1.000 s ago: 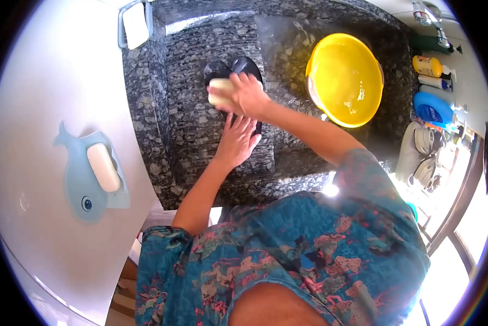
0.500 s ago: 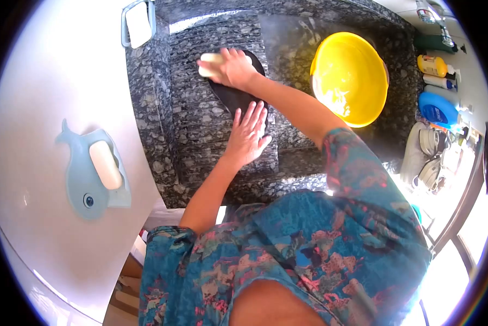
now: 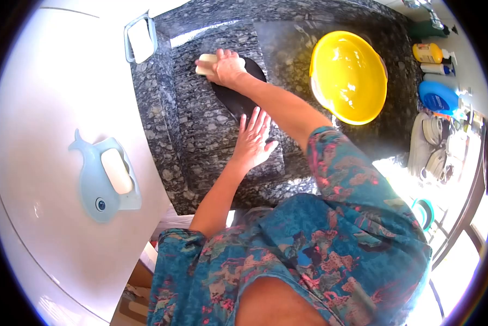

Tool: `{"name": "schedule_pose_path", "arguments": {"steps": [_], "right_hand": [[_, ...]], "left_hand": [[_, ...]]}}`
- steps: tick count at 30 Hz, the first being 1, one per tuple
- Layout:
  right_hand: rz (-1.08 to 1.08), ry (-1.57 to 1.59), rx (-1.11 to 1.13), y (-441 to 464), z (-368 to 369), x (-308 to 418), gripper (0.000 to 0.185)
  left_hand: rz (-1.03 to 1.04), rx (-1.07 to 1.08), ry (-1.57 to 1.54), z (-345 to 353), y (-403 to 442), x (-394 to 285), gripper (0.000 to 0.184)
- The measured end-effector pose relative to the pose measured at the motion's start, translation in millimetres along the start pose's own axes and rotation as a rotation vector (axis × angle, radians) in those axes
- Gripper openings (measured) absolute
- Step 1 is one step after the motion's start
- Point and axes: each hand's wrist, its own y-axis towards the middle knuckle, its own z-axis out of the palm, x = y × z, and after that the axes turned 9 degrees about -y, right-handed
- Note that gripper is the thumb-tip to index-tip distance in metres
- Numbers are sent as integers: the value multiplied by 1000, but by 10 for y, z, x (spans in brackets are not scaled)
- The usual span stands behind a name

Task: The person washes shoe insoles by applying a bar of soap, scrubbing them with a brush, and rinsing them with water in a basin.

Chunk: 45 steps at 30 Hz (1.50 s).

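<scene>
A flat black piece (image 3: 234,101), rounded at its far end and narrowing towards me, lies on the ridged stone washboard (image 3: 200,122). I cannot tell exactly what it is. My right hand (image 3: 227,67) is closed over a cream bar of soap (image 3: 205,64) at the upper left edge of the black piece. The palm hides part of the bar. Lower down, my left hand (image 3: 252,145) lies flat with fingers spread, its fingertips on the near end of the black piece.
A yellow basin (image 3: 348,79) stands right in the stone sink. On the left counter, a blue whale-shaped dish (image 3: 94,179) holds a pale soap bar (image 3: 117,171). Another soap dish (image 3: 128,43) sits at the sink's corner. Bottles (image 3: 438,96) and sneakers (image 3: 431,144) line the right side.
The whole view has shifted slightly. My right hand with the soap has moved a little towards the far left end of the black piece. My left hand stays at its near end.
</scene>
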Motion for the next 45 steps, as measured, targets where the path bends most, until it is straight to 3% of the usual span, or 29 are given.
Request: {"name": "schedule_pose_path", "arguments": {"steps": [5, 6, 9, 12, 15, 17, 21, 26, 27, 28, 29, 30, 31, 32, 34, 36, 38, 41, 42, 43, 44, 45], "right_hand": [[-288, -6, 103, -1108, -421, 51, 68], [-258, 0, -43, -1003, -244, 5, 68], [-56, 13, -168, -299, 0, 75, 65], [72, 79, 19, -6, -192, 129, 56], [-10, 135, 17, -615, -242, 74, 63], [-102, 27, 192, -1148, -518, 47, 66], [-107, 63, -219, -829, -92, -21, 68], [97, 114, 92, 311, -66, -114, 52], [110, 124, 179, 420, 24, -156, 49], [-17, 353, 170, 145, -478, -355, 50], [158, 634, 0, -20, -404, -529, 53], [301, 1060, 74, -410, -773, -771, 57], [369, 1205, 63, -674, -801, -1131, 59], [498, 1378, 204, -1024, -905, -1509, 64], [568, 1674, 141, -1770, -659, -2118, 69], [726, 1751, 79, -2410, -122, -2749, 67], [1103, 1464, -75, -2719, 55, -2836, 61], [1283, 1327, -198, -2787, 934, -3093, 58], [1095, 1622, -186, -2769, 763, -2963, 59], [879, 1900, -170, -2681, 297, -2636, 60], [636, 2157, -149, -2566, 21, -2379, 60], [359, 2397, 80, -2464, 5, -2278, 65]], "left_hand": [[-16, 41, -67, -13, 11, -23, 85], [-1, 12, -58, -23, 7, -44, 85], [19, -24, -57, -40, 14, -47, 85], [22, -19, -56, -65, 33, -52, 85], [-7, -17, -41, -13, 29, -72, 85], [20, -34, -48, 7, -9, -87, 87], [-15, 14, -28, -50, 63, -111, 90], [-84, 112, 49, -94, 104, -151, 100], [-92, 130, 59, -72, 71, -148, 101], [-36, -11, 8, 18, 18, -120, 100], [-23, -36, 19, 23, 27, -130, 100], [-14, -46, 16, 51, 2, -128, 101], [1, -63, 18, 65, 12, -108, 101], [-21, -47, 13, 62, 9, -107, 99], [-25, -44, 7, 51, -3, -105, 97], [-42, -34, -6, -7, -33, -150, 87], [15, -124, 3, -2, -31, -125, 70], [42, -209, -161, -100, 5, -37, 42], [42, -234, -247, -136, 55, -1, 33], [100, -424, -136, -143, 123, 31, 19], [90, -440, -30, -194, 200, 101, 21], [79, -456, 75, -253, 295, 181, 24]]}}
